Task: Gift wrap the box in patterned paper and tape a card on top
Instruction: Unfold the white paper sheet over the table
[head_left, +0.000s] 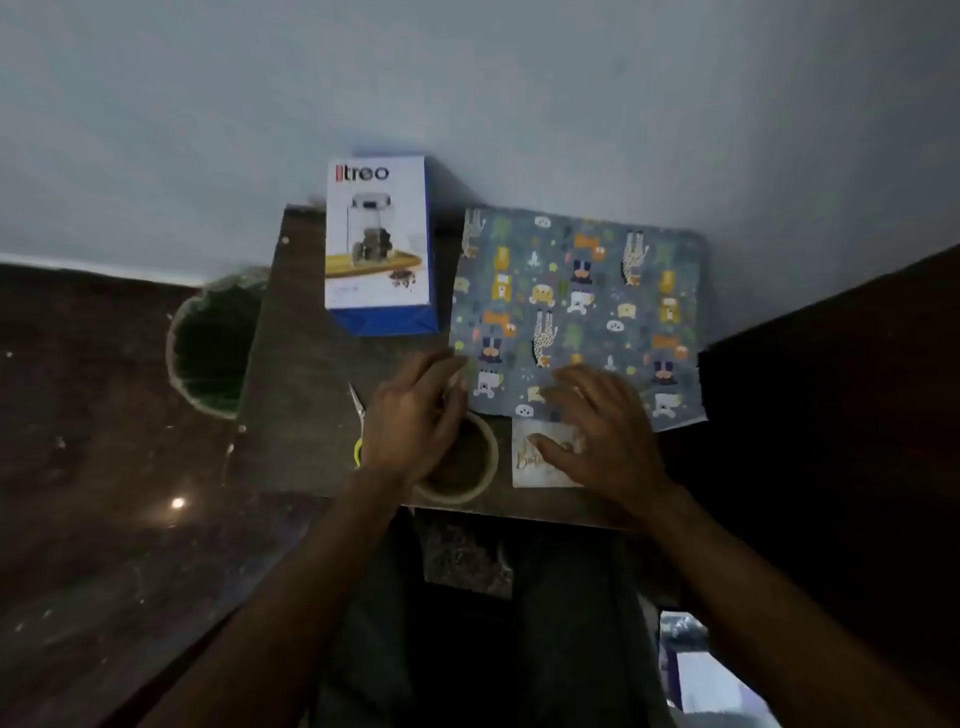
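A green bin (210, 340) stands on the dark floor (93, 467), left of the bench (301, 322). A pale wall (467, 93) rises behind.

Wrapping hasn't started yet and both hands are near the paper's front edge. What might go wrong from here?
1. The paper reaches the table's right and far edges, so pulling it might send it off.
2. The card lies half under the right hand near the table's front edge; a sweep may knock it off.
3. The scissors and tape crowd the left hand, so sliding the box across could snag on them.
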